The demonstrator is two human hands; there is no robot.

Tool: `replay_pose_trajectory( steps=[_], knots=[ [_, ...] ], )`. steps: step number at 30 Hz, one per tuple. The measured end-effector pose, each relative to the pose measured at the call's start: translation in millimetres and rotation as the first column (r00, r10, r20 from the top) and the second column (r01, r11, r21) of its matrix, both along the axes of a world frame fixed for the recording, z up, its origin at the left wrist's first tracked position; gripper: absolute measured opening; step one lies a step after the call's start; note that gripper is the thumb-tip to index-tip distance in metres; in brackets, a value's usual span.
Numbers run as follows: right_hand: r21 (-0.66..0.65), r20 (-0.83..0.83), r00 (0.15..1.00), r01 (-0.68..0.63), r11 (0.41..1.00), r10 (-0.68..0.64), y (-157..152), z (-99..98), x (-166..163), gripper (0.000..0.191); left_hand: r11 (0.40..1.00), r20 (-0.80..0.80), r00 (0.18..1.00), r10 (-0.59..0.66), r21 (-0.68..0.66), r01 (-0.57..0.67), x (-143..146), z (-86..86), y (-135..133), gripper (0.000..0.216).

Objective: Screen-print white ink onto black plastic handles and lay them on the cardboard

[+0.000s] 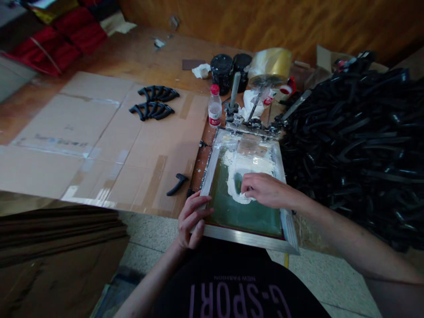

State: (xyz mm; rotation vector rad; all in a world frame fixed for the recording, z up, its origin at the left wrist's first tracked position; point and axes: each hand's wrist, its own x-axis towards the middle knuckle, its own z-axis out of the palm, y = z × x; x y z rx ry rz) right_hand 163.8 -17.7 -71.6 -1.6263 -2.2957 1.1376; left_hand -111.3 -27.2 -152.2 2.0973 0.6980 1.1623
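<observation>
Silver aluminium-framed printing screen with green mesh lies flat at the near edge of the wooden workbench, right of centre, hinged at its far end to a black metal clamp assembly. Left hand grips the frame's near left corner, fingers curled over the rail, thumb along the outer edge. Right hand rests palm-down on the mesh, fingers bent and pinched together over a smear of white ink; cannot tell if it holds anything under the fingertips. Just right of the screen, a big heap of black curved plastic parts fills the bench. Left of the screen, flattened brown cardboard sheets cover the bench, with one single black plastic part near the frame's left rail and two neat rows of black parts further away. Beyond the clamp: clear plastic bottle with red cap, two black ink tubs, a roll of yellowish tape, white rag. Red fabric bundles far left.
</observation>
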Motion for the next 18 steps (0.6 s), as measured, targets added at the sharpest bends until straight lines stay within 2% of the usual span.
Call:
replay_pose_trajectory(
  steps=[3,5,8,11,15,18],
  knots=[
    [-0.036,-0.07,0.984,0.163,0.986,-0.166,-1.6,21.6,20.7,0.007,1.0,-0.036,0.999,-0.005,-0.004,0.004,-2.5,-3.1,-1.1,0.032],
    [-0.03,-0.115,0.952,0.281,0.959,-0.282,-7.3,25.1,35.9,0.008,1.0,-0.063,0.998,-0.014,-0.01,0.013,-4.5,-6.3,-1.9,0.032],
    [-0.063,-0.184,0.884,0.425,0.903,-0.429,-20.3,16.6,52.3,0.012,1.0,-0.093,0.995,-0.026,-0.013,0.025,-7.2,-11.9,-2.6,0.032],
    [-0.118,-0.244,0.816,0.512,0.851,-0.525,-31.4,2.9,58.7,0.017,0.999,-0.115,0.993,-0.038,-0.002,0.038,-9.2,-17.1,-2.8,0.033],
    [-0.15,-0.269,0.763,0.57,0.808,-0.588,-37.4,-9.2,59.3,0.02,0.999,-0.147,0.988,-0.041,0.011,0.043,-11.6,-23.7,-3.4,0.033],
    [-0.155,-0.265,0.757,0.579,0.801,-0.598,-37.3,-13.7,58.4,0.021,0.999,-0.164,0.985,-0.048,0.009,0.051,-13.3,-28.0,-3.8,0.034]
  ],
)
